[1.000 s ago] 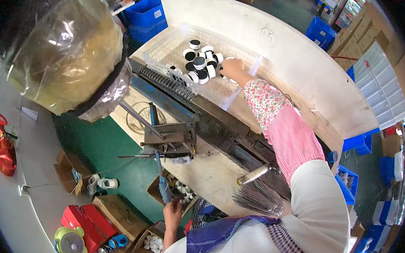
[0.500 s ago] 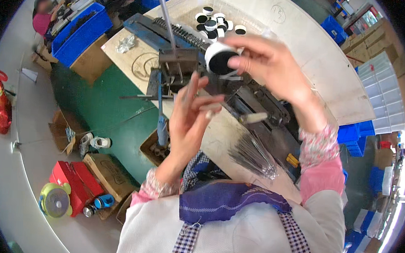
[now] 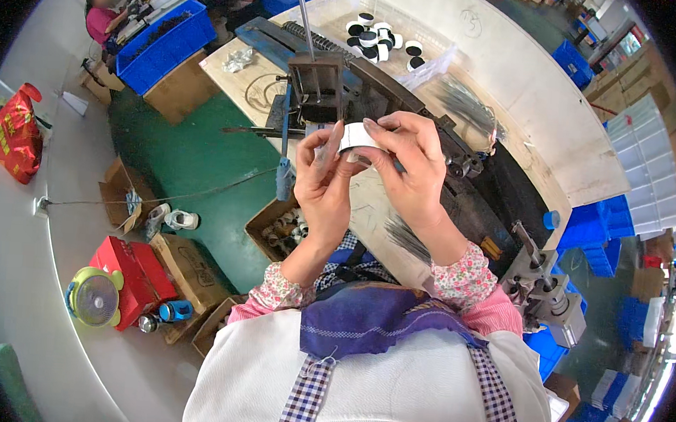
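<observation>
Fingers (image 3: 390, 139) of the right hand (image 3: 415, 173) pinch the right end of a short white cylinder (image 3: 356, 137), and the left hand's (image 3: 327, 198) thumb and fingers grip its left side! It's up in the air, over the bench (image 3: 366, 205), in front of the dark metal fixture (image 3: 316, 76). Light, even pressure from both sides looks wise, fingertips kept to the edges, wall turned to the eye. Beyond, black-and-white round pieces (image 3: 368, 38) sit in a translucent plastic tray (image 3: 434, 69).
</observation>
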`<state>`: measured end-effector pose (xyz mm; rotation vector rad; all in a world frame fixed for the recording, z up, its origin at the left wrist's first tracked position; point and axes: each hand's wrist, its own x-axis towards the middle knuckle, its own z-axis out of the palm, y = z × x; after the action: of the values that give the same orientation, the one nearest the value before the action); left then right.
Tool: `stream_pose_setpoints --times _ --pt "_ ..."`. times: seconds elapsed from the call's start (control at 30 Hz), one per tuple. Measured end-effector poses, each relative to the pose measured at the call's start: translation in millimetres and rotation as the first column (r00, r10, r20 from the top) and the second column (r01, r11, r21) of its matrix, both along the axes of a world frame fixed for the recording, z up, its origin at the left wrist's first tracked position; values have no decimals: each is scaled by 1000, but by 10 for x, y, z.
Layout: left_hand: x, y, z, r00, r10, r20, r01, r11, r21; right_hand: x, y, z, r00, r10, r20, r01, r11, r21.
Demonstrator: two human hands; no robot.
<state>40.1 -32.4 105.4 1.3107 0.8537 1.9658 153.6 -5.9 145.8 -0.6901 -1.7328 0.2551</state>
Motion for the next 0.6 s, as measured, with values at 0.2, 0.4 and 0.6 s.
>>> stream_pose_setpoints --times 0.2,0.4,0.6 --pt "18 24 -69 988 -86 126 101 988 -119 113 31 -32 994 -36 101 28 996 83" --pt "-234 25 -100 680 -346 646 632 724 -278 353 60 350 903 421 83 -311 774 -551" --pt "-230 -77 -105 869 -215 446 384 860 -336 332 143 226 865 407 293 -233 843 -485"
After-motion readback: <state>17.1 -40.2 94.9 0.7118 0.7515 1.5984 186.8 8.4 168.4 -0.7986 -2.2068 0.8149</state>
